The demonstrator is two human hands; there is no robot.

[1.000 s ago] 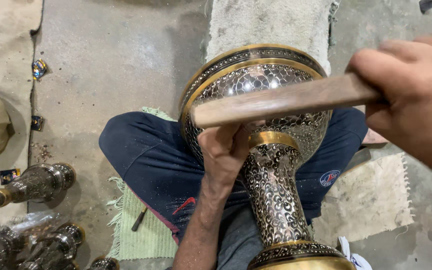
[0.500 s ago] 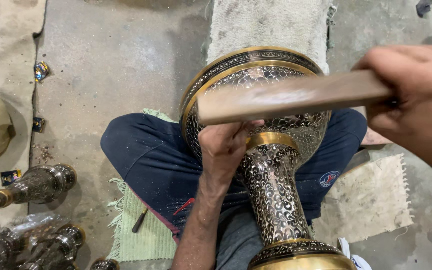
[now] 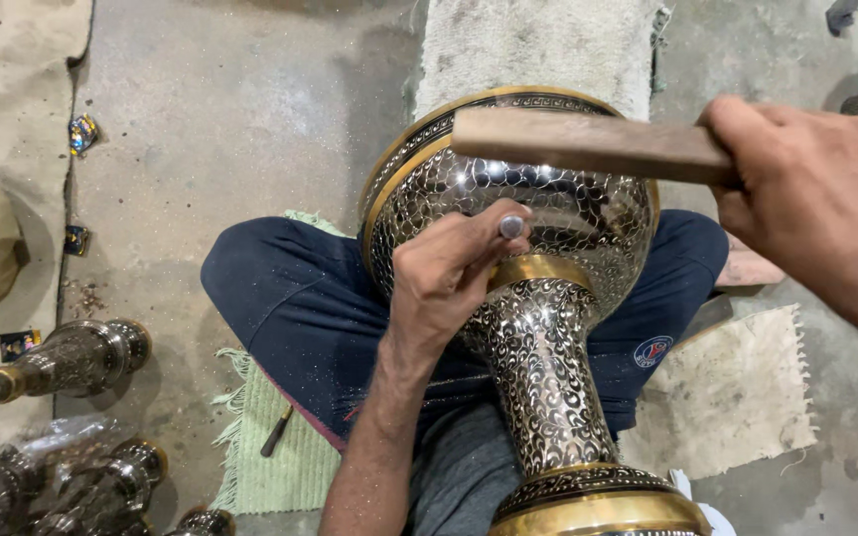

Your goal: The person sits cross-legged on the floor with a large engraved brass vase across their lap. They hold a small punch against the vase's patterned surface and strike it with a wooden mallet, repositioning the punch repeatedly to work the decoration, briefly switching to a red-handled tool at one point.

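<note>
My left hand (image 3: 444,283) pinches a steel punch (image 3: 511,226) against the engraved brass vase (image 3: 538,328) lying across my lap; my right hand (image 3: 826,199) clasps a wooden mallet (image 3: 588,144) raised above it; most of the pattern looks cut.

Over on the left, smaller engraved metal vases (image 3: 62,362) lie on the concrete floor (image 3: 240,119); a green fringed mat (image 3: 285,462) carries a thin tool (image 3: 276,431), candy wrappers (image 3: 82,133) scattered nearby, worn cloth (image 3: 737,397) to the right
</note>
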